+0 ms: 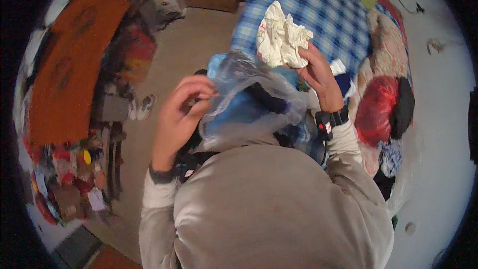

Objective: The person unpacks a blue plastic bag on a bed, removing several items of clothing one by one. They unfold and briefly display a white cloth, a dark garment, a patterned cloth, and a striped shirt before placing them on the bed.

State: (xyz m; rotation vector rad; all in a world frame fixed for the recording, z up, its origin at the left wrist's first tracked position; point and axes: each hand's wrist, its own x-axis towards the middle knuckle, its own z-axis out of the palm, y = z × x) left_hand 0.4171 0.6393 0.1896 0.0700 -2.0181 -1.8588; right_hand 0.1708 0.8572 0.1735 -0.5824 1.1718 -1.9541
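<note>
A crumpled cream-white cloth [278, 41] with some red print at its left side is in my right hand [317, 73], pinched at its lower right edge and raised over the bed. My left hand [185, 108] has its fingers curled at the left side of a clear plastic bag [254, 119]. Whether those fingertips grip the bag's edge is not clear. The bag lies in front of my body with its mouth spread, and dark and blue cloth shows in and through it. Each wrist wears a black band.
A blue checked cover [298, 15] spreads over the bed ahead. On the right are a red plastic bag [377, 108], a patterned blanket [390, 48] and loose clothes beside a pale wall. Floor [194, 37], shoes [143, 106], an orange-brown surface [74, 63] and blurred clutter are at left.
</note>
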